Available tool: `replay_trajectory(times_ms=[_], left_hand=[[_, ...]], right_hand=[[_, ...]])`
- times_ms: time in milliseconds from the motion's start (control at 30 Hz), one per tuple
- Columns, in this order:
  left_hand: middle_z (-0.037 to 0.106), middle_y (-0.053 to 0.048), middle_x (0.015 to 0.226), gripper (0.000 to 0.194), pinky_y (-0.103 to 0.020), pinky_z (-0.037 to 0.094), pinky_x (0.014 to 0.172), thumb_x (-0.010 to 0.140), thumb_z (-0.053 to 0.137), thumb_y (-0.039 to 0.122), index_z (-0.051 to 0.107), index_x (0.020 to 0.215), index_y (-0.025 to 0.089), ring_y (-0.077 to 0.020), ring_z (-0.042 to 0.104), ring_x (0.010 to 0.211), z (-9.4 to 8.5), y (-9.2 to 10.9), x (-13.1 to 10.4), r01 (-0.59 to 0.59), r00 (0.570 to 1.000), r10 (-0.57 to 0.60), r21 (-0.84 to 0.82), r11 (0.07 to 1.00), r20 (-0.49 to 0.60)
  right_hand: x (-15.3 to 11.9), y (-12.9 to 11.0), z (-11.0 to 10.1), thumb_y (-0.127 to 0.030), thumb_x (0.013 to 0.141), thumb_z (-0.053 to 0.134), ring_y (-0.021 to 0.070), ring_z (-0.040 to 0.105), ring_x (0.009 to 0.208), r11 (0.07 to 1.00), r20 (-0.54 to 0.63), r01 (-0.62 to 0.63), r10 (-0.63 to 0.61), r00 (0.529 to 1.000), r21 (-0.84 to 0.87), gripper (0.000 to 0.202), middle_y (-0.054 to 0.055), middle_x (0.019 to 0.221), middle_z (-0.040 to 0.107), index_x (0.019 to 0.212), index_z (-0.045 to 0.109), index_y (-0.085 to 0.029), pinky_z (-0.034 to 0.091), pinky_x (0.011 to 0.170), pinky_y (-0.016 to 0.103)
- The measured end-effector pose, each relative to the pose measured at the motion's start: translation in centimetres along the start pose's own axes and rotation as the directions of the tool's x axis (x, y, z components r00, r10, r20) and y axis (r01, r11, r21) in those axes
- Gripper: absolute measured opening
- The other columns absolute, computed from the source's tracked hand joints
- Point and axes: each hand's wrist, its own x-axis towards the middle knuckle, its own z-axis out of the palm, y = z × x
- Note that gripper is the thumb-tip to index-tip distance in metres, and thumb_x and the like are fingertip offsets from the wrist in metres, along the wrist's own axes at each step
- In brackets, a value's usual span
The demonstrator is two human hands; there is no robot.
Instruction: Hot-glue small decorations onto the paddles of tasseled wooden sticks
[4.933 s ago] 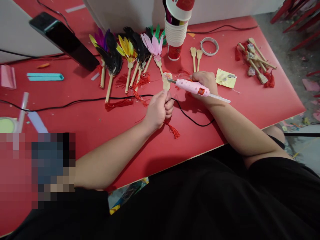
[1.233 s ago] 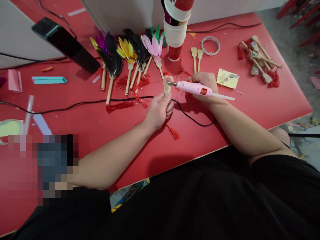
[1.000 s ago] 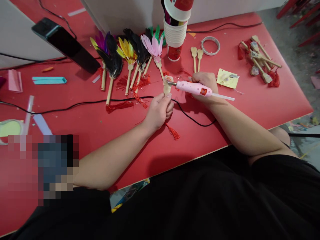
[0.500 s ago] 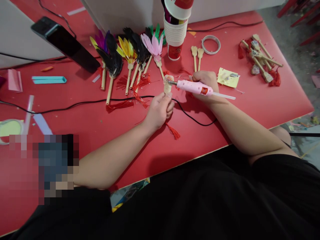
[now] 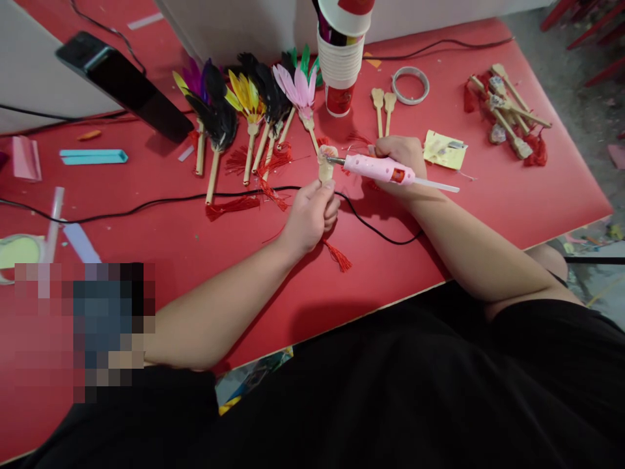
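My left hand is closed round the handle of a small wooden stick with a flat, shaped head pointing up. A red tassel hangs below that hand. In my right hand is a pink hot glue gun, its fingers curled round the grip, which is mostly hidden. The gun's metal nozzle touches or nearly touches the stick's head. A clear glue stick juts from the gun's rear. Just beyond my right hand lie two bare wooden sticks.
Feathered sticks, one with pink feathers, lie in a row behind my hands. Stacked paper cups, a tape roll, a yellow note and a pile of tasselled sticks stand around. A phone leans at left. A black cable crosses the table.
The whole view has shifted very slightly. Both hands, the wooden stick and the glue gun keep practically the same positions.
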Motion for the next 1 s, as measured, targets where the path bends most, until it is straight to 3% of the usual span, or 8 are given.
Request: replay_trajectory(times_ms=[267, 433, 700, 867, 1000], left_hand=[[0.028, 0.015, 0.057, 0.064, -0.019, 0.013, 0.047, 0.112, 0.082, 0.06, 0.033, 0.084, 0.029, -0.0055, 0.015, 0.047, -0.09, -0.48, -0.08, -0.051, 0.998, 0.053, -0.046, 0.998, 0.044], [0.028, 0.015, 0.056, 0.062, -0.02, 0.012, 0.047, 0.114, 0.08, 0.057, 0.034, 0.085, 0.029, -0.0058, 0.016, 0.046, 0.12, -0.32, -0.17, -0.019, 1.0, 0.02, -0.041, 0.999, 0.014], [0.029, 0.015, 0.057, 0.061, -0.019, 0.013, 0.047, 0.113, 0.081, 0.056, 0.033, 0.086, 0.029, -0.0058, 0.017, 0.046, 0.24, -0.11, -0.32, -0.003, 1.0, 0.003, -0.033, 0.999, 0.004], [0.029, 0.015, 0.056, 0.06, -0.019, 0.013, 0.047, 0.114, 0.08, 0.054, 0.034, 0.086, 0.029, -0.0056, 0.017, 0.046, 0.24, -0.13, -0.29, -0.007, 1.0, 0.008, -0.046, 0.999, 0.007], [0.029, 0.015, 0.056, 0.058, -0.018, 0.013, 0.047, 0.117, 0.077, 0.052, 0.034, 0.087, 0.029, -0.0056, 0.017, 0.045, 0.23, 0.04, -0.06, 0.052, 0.998, -0.054, -0.067, 0.996, -0.015]], right_hand=[[-0.21, -0.26, -0.4, -0.063, 0.101, 0.064, 0.0333, 0.058, 0.087, 0.997, 0.006, -0.03, 0.03, 1.0, 0.069, 0.046, 0.008, 0.077, 0.057, 0.076, 0.036, -0.035, 0.047, 0.086, 0.049], [-0.16, -0.13, -0.48, -0.07, 0.103, 0.057, 0.0282, 0.05, 0.085, 0.996, 0.01, -0.002, 0.001, 1.0, 0.09, 0.05, 0.006, 0.075, 0.054, 0.075, 0.032, -0.036, 0.044, 0.089, 0.046], [-0.07, 0.19, -0.32, -0.06, 0.112, 0.054, 0.0237, 0.041, 0.078, 0.998, 0.0, 0.044, -0.044, 0.999, 0.039, 0.05, 0.002, 0.075, 0.045, 0.077, 0.03, -0.034, 0.036, 0.082, 0.043], [-0.28, -0.19, -0.59, -0.04, 0.117, 0.059, 0.0223, 0.038, 0.079, 0.999, 0.0, 0.041, -0.041, 0.999, 0.015, 0.048, 0.001, 0.079, 0.043, 0.08, 0.03, -0.033, 0.035, 0.083, 0.041], [-0.48, -0.34, -0.61, -0.042, 0.117, 0.059, 0.0239, 0.042, 0.077, 0.999, 0.007, 0.036, -0.037, 0.999, 0.032, 0.049, 0.001, 0.077, 0.043, 0.079, 0.029, -0.032, 0.036, 0.081, 0.042]])
